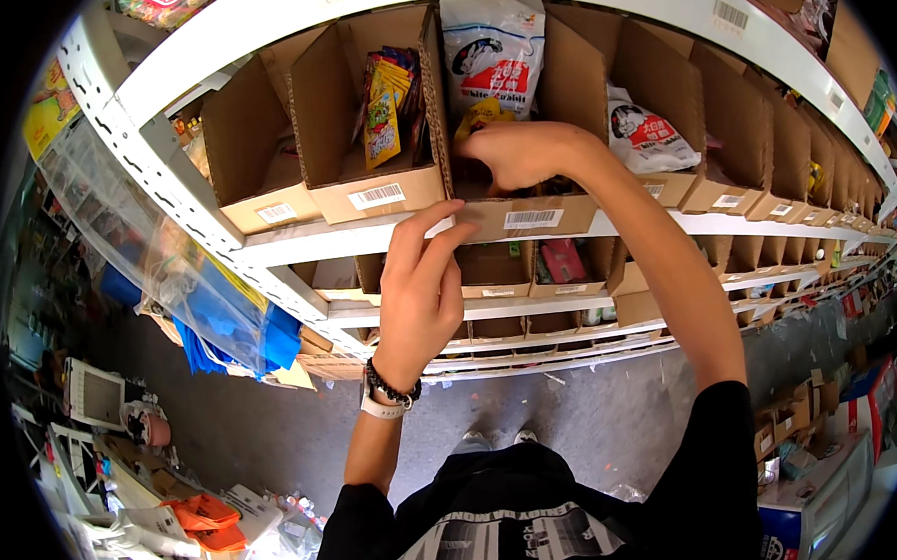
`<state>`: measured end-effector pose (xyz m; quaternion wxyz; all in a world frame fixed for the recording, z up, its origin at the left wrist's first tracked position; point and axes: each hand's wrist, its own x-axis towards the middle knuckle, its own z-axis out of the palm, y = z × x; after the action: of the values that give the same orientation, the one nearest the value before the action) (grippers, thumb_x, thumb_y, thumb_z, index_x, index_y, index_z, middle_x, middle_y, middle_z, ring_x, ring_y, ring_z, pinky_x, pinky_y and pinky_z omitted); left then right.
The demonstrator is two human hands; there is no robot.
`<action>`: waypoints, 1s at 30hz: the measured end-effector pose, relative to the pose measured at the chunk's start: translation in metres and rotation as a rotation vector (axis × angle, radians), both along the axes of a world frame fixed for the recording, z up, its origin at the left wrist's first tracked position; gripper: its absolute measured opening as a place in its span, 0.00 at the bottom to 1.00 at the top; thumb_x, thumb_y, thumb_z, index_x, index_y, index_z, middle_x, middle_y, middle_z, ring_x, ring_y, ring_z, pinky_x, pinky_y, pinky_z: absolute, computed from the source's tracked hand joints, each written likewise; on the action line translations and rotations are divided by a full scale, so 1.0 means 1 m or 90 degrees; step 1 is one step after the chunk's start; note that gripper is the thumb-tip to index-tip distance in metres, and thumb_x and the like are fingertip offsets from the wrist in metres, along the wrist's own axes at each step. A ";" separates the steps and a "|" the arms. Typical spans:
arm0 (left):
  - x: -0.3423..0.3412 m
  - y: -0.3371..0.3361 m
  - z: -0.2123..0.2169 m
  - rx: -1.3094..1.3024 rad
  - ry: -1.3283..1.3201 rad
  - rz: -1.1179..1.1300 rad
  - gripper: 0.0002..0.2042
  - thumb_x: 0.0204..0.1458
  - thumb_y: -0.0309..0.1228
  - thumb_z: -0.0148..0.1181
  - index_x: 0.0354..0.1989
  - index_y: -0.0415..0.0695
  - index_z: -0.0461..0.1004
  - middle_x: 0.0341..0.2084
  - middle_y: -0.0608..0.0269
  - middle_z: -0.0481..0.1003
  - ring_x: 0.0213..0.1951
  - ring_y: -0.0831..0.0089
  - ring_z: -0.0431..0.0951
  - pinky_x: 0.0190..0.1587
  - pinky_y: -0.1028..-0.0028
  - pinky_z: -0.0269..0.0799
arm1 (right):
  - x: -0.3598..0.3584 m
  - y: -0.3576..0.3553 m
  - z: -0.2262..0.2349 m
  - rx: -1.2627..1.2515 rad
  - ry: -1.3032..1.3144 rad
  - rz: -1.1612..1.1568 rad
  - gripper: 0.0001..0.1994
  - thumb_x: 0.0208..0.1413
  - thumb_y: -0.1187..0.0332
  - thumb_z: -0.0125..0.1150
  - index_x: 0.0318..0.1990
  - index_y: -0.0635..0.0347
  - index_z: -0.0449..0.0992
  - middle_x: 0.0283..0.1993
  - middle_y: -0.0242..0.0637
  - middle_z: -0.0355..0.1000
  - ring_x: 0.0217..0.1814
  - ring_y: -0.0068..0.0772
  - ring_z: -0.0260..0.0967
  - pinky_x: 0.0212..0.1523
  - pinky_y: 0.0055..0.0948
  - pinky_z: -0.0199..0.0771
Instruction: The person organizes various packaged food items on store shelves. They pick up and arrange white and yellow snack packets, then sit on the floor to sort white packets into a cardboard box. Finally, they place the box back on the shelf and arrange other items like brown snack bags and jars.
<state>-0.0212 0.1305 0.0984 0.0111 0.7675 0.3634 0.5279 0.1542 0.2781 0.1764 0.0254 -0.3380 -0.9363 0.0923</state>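
My right hand (518, 155) reaches down into a cardboard bin (573, 94) on the shelf, its fingers bent and mostly hidden inside. Right behind the knuckles is a yellow packet (483, 114); whether I touch it cannot be made out. At the back of the same bin stands a white bag with red and black print (496, 56). My left hand (421, 286) rests its outstretched fingertips on the bin's front lip (481, 219), holding nothing. A white watch (382, 407) and a dark beaded bracelet (393, 390) are on the left wrist.
The bin to the left holds yellow and red sachets (385, 108). To the right lies another white bag (650, 131). A white metal shelf upright (148, 153) stands at left, beside clear plastic sheeting (129, 194). Lower shelves (498, 273) carry more bins.
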 end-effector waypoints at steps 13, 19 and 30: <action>-0.001 -0.002 -0.008 -0.038 -0.008 -0.022 0.17 0.46 0.10 0.51 0.43 0.36 0.78 0.58 0.52 0.71 0.48 0.57 0.75 0.46 0.66 0.74 | 0.000 -0.013 0.011 -0.041 -0.135 -0.050 0.18 0.44 0.75 0.65 0.46 0.66 0.77 0.38 0.52 0.78 0.43 0.54 0.76 0.40 0.43 0.75; -0.003 -0.006 -0.009 -0.039 -0.009 -0.026 0.16 0.49 0.11 0.51 0.44 0.37 0.78 0.59 0.52 0.70 0.45 0.61 0.77 0.43 0.68 0.74 | 0.014 -0.028 0.023 0.084 -0.051 -0.118 0.25 0.44 0.72 0.71 0.53 0.61 0.77 0.52 0.48 0.74 0.54 0.52 0.74 0.51 0.43 0.76; 0.000 -0.011 -0.008 -0.040 0.005 -0.004 0.15 0.53 0.12 0.50 0.44 0.38 0.79 0.61 0.52 0.68 0.47 0.64 0.78 0.41 0.73 0.74 | 0.024 -0.037 0.014 0.129 0.133 -0.234 0.28 0.41 0.64 0.77 0.53 0.60 0.78 0.52 0.46 0.72 0.58 0.52 0.71 0.56 0.43 0.74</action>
<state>-0.0217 0.1199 0.0901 0.0352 0.7698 0.3777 0.5133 0.1781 0.2411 0.1900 0.1724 -0.4869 -0.8559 0.0261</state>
